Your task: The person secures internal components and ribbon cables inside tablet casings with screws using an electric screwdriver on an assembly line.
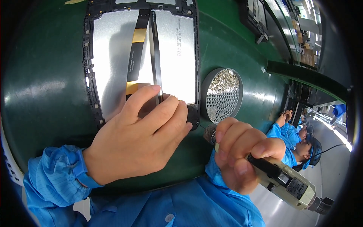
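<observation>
A black-rimmed panel with bare silver metal faces [174, 56], like a tablet housing, lies in front of me. A black flat cable with gold patches [136, 56] and a narrow dark strip [155, 53] run down its middle. My left hand [143, 128] bends over the panel's lower end, fingertips down beside the strip and cable. Its fingers are curled close together; what they pinch, if anything, is hidden beneath. My right hand [242, 151] grips a beige electric screwdriver [293, 185], its knurled nose pointing at the panel's lower right corner. A thin bit shows faintly near that corner.
A round grey dish [241, 90] with small metal screws on a perforated plate stands right of the panel on the green mat [45, 75]. Dark frame parts [259, 19] lie at the far right. Two co-workers in blue [291, 140] sit along the right.
</observation>
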